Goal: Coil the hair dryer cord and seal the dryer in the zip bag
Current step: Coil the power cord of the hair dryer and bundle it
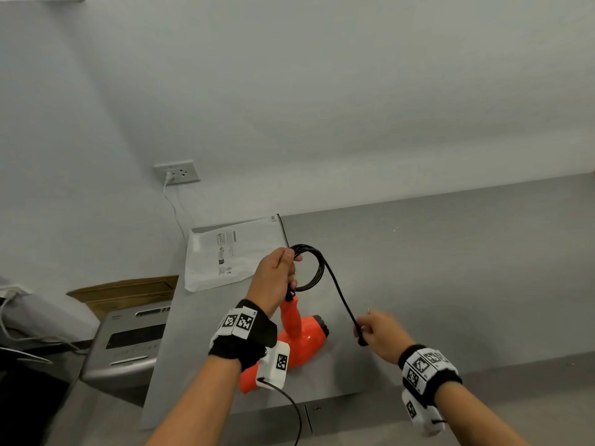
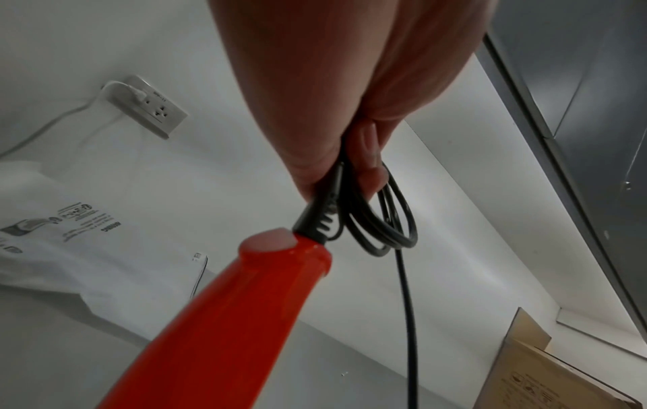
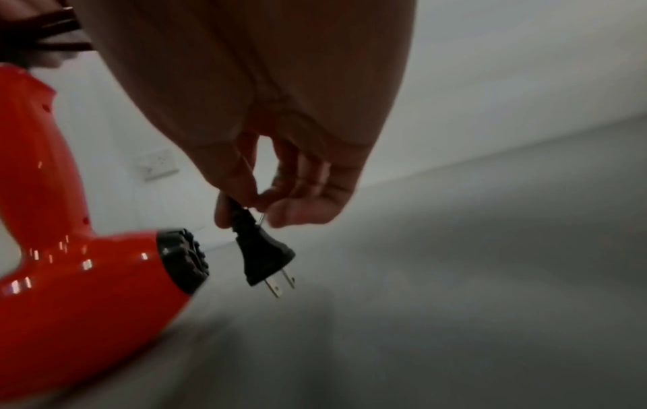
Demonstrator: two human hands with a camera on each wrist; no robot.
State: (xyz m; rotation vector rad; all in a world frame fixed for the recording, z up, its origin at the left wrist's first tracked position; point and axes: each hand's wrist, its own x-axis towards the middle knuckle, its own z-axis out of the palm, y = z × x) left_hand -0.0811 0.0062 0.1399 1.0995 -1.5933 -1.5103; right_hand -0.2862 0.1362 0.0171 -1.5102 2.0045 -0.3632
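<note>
Item: hair dryer (image 1: 299, 342), orange, resting on the grey surface (image 1: 450, 268) below the left wrist, handle rising up and away toward the left hand (image 1: 277, 275), black-grilled end turned to the right. Cord (image 1: 338, 288), black: several loops gathered in a ring, clamped in the curled fingers (image 2: 367, 155) of the left hand just above the ribbed strain relief (image 2: 320, 221) at the handle's tip; loops hanging off the right side of that fist. Free tail: single straight run leaving the ring's far right edge, slanting down and toward the viewer to the right hand (image 1: 383, 333). Right hand: thumb and fingertips pinched on the cord just behind the plug (image 3: 262, 257), remaining fingers loosely curled, plug dangling prongs-down above the surface, clear of the dryer's grilled end. Governing relation: tail's long axis lying diagonally from ring (up, left, farther) to plug (down, right, nearer); ring lying up-left of the right hand, well apart, nothing between. Judged step: last loop not yet laid; remaining slack looks about one turn's worth. Judged requirement: plug end to be carried up and left along that diagonal and over the left fist. Zip bag (image 1: 235, 252): white, printed, flat on the far left corner of the surface, just beyond the left hand, nearer the left hand than the right; bagging not begun.
</note>
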